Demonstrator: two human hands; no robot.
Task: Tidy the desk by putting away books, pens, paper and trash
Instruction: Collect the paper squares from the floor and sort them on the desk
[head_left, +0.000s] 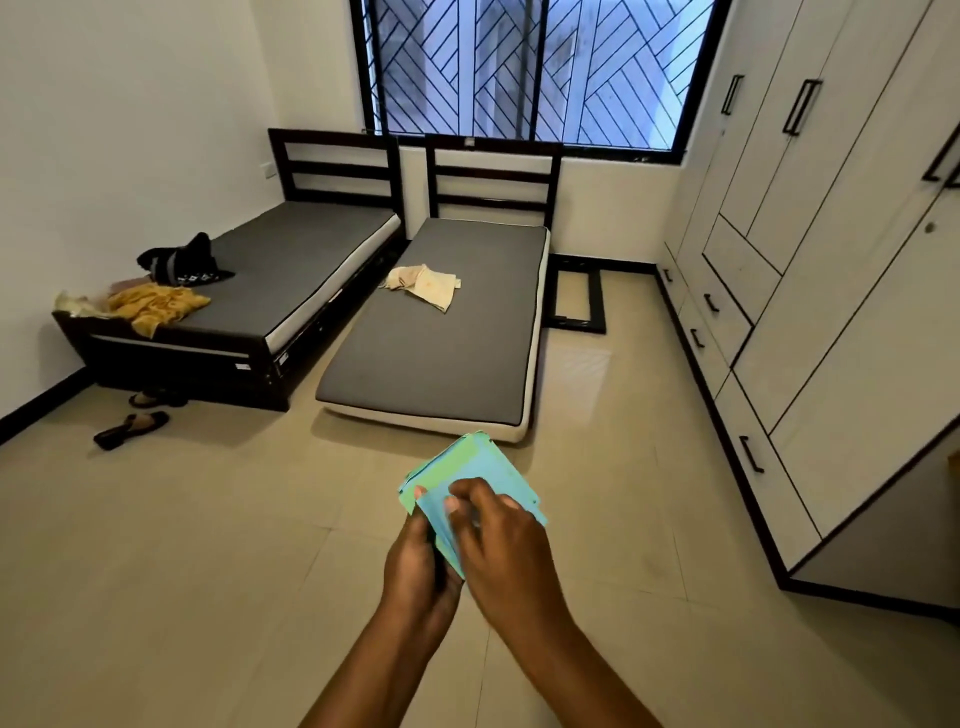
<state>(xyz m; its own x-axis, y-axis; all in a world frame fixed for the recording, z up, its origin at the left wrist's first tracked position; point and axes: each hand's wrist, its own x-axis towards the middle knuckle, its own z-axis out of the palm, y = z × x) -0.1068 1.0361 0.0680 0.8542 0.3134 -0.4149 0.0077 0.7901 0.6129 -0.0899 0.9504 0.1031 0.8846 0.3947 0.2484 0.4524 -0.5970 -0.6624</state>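
A small stack of blue and green paper sheets (470, 467) is held in front of me above the tiled floor. My left hand (415, 566) grips the stack from below and from the left, with fingertips showing at its left edge. My right hand (498, 540) lies on top of the sheets, its fingers curled and pinching at the top one. The lower half of the stack is hidden by both hands. No desk is in view.
A grey mattress (441, 332) lies on the floor ahead with cloths on it. A dark bed (270, 275) with clothes stands at the left, sandals (132, 428) beside it. White wardrobes (831, 234) line the right wall. Tiled floor spreads around me.
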